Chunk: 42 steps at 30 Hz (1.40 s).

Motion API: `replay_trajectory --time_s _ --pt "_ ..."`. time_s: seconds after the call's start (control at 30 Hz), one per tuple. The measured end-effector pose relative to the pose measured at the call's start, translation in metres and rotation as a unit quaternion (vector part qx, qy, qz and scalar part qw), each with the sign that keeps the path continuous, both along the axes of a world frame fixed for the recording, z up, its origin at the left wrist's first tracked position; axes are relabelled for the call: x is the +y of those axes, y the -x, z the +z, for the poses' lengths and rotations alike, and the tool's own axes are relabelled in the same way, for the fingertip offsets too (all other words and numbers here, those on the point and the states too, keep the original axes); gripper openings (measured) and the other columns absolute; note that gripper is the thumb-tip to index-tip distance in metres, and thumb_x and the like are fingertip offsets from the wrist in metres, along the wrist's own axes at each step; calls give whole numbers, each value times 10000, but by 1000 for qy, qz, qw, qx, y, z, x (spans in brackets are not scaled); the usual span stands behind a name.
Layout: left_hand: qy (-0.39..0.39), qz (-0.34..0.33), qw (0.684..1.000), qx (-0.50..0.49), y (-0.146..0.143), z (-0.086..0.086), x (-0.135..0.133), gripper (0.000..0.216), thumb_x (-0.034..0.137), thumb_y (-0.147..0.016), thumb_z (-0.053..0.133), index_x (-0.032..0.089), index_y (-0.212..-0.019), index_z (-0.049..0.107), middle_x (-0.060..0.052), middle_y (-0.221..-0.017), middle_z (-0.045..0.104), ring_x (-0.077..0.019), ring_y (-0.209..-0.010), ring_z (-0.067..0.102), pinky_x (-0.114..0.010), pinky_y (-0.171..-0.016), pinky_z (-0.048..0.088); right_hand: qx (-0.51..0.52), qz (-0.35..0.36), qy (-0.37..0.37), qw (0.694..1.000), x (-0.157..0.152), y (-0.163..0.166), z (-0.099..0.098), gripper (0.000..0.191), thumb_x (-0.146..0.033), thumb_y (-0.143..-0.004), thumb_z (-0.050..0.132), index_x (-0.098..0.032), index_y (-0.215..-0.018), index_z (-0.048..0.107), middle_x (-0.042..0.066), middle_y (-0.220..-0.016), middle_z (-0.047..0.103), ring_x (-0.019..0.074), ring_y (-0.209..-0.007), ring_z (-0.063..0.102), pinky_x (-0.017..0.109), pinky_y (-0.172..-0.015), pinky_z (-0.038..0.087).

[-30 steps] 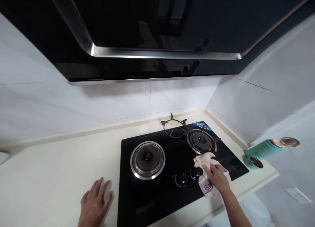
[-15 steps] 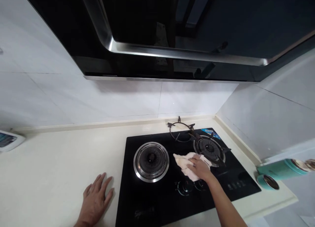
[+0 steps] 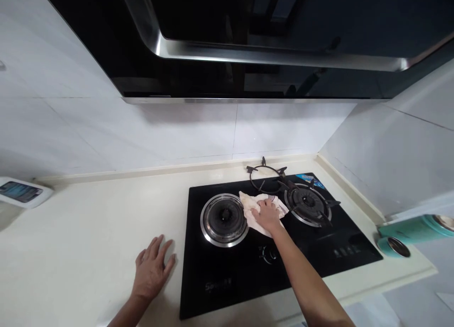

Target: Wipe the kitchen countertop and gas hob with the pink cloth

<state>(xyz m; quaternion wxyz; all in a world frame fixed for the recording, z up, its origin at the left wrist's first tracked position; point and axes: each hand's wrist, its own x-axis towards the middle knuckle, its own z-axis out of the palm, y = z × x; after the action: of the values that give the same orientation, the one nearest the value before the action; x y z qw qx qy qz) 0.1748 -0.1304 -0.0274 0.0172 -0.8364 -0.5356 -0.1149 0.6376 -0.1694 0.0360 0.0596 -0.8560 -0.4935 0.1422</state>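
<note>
My right hand [image 3: 266, 214] presses a crumpled white cloth [image 3: 252, 205] onto the black glass gas hob [image 3: 283, 265], between the left burner [image 3: 224, 219] and the right burner [image 3: 308, 204]. Its fingers curl over the cloth. My left hand [image 3: 153, 266] lies flat with fingers spread on the cream countertop [image 3: 81, 242], just left of the hob's front corner. A loose pan support [image 3: 265, 176] rests at the hob's back edge, and the control knobs [image 3: 268, 255] sit below my right wrist.
A dark range hood [image 3: 269, 38] hangs low over the hob. A teal flask [image 3: 411, 228] and its cup [image 3: 393, 246] lie at the counter's right end. A white device with a screen [image 3: 21, 193] sits at the far left. White tiled walls enclose the back and right.
My right hand has slid the cloth leftward and back, from near the knobs and right burner to the gap between the two burners. My left hand has stayed flat on the counter.
</note>
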Motion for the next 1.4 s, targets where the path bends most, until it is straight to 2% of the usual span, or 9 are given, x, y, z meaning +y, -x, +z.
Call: replay_trajectory --time_s 0.3,0.47,0.57,0.73,0.93,1.03,1.13,1.27,1.4 --pt "11 2 1000 -5 -1 0 0 481 449 -1016 422 249 -1382 663 -141 -1578 553 -311 -1492 447 -535 -1187 324 -17 41 -30 999 -67 99 -2 521 -584 -985 480 -163 -1248 640 209 -1379 567 401 -1227 507 582 -1057 382" --pt "14 1 1000 3 1 1 2 511 459 -1040 357 240 -1396 651 -146 -1584 542 -308 -1506 430 -544 -1183 326 38 94 -82 991 -111 137 -8 412 -506 -893 666 -200 -1168 679 142 -1279 621 377 -1196 526 582 -1082 382" --pt "17 2 1000 5 1 1 3 501 457 -1039 365 254 -1400 647 -132 -1585 543 -296 -1510 425 -527 -1192 321 81 120 -124 982 -141 146 -18 378 -458 -830 742 -247 -1138 689 99 -1229 639 350 -1166 538 552 -1061 411" --pt "10 4 1000 2 0 2 3 502 454 -1030 369 245 -1389 650 -139 -1572 551 -304 -1502 432 -526 -1196 315 82 59 -134 986 -191 112 -32 315 -323 -767 740 -266 -1075 701 79 -1152 658 307 -1101 570 490 -1015 447" --pt "29 8 1000 7 -2 6 2 527 472 -1034 341 236 -1387 652 -145 -1578 544 -310 -1505 424 -539 -1189 318 60 50 -121 990 -230 67 -41 298 -334 -797 659 -275 -1086 695 89 -1217 671 320 -1168 587 487 -997 481" --pt "32 9 999 7 -1 6 2 512 463 -1029 356 248 -1390 649 -136 -1583 542 -300 -1510 419 -530 -1190 318 80 24 -134 987 -244 54 -49 281 -386 -799 636 -292 -1056 698 96 -1245 688 337 -1220 602 505 -1025 499" --pt "30 8 1000 4 0 4 3 510 463 -1025 362 258 -1404 636 -131 -1588 537 -298 -1514 416 -529 -1196 311 121 -74 -166 976 -258 30 -53 397 -542 -829 571 -300 -1122 686 122 -1285 693 361 -1281 602 519 -1073 501" --pt "26 3 1000 -1 0 2 3 527 472 -1025 343 242 -1393 643 -150 -1572 545 -319 -1502 428 -551 -1193 309 215 -262 -168 926 -261 -4 -45 692 -681 -882 390 -196 -1311 636 170 -1362 683 346 -1340 593 474 -1157 454" --pt "30 -1 1000 0 0 2 3 533 473 -1027 339 229 -1396 637 -159 -1578 534 -324 -1504 423 -555 -1184 316 307 -251 -143 907 -239 -10 -30 748 -687 -869 414 -135 -1297 681 169 -1383 690 315 -1361 594 400 -1156 456"
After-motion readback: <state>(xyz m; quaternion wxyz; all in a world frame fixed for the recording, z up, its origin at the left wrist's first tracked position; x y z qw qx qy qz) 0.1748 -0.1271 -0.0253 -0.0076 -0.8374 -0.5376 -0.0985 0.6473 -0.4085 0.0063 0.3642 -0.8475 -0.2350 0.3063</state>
